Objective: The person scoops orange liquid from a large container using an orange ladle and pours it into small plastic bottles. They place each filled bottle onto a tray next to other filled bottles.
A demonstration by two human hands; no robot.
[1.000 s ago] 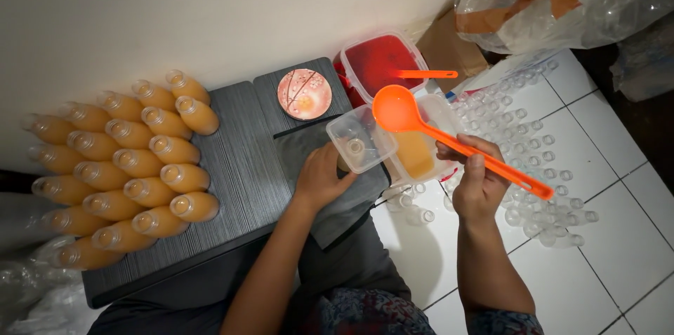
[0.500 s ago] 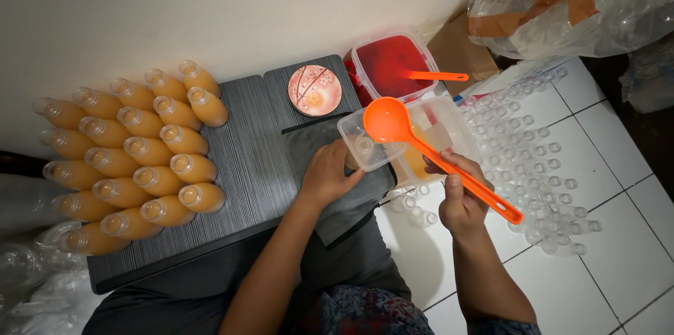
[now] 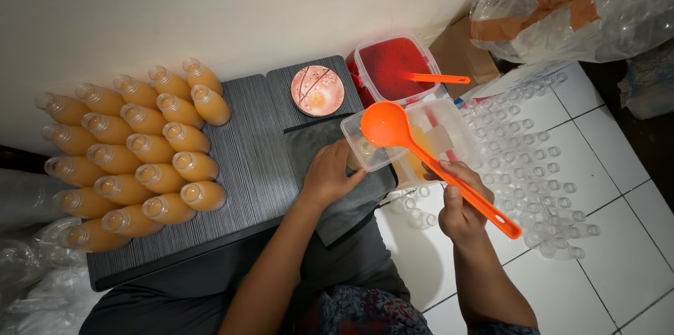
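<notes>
My right hand [image 3: 458, 198] grips the handle of an orange ladle [image 3: 385, 124], whose bowl hangs over the near corner of a clear plastic tub [image 3: 449, 124] with orange liquid in it. My left hand [image 3: 328, 175] rests on a dark cloth [image 3: 351, 202] at that tub's near-left corner, fingers wrapped around a small clear bottle that is mostly hidden. Rows of filled orange bottles [image 3: 140, 159] without caps stand on a dark ribbed mat [image 3: 246, 173] to the left.
A red-filled tub [image 3: 393, 61] with an orange spoon in it sits behind the clear tub. A round patterned dish [image 3: 317, 90] lies on the mat. Several empty clear bottles [image 3: 540, 166] cover the white tiles at right. Plastic bags [image 3: 576, 5] lie at the far right.
The ladle has swung left and lower, from above the tub's right part to its near-left corner. My left hand stays at the tub's corner.
</notes>
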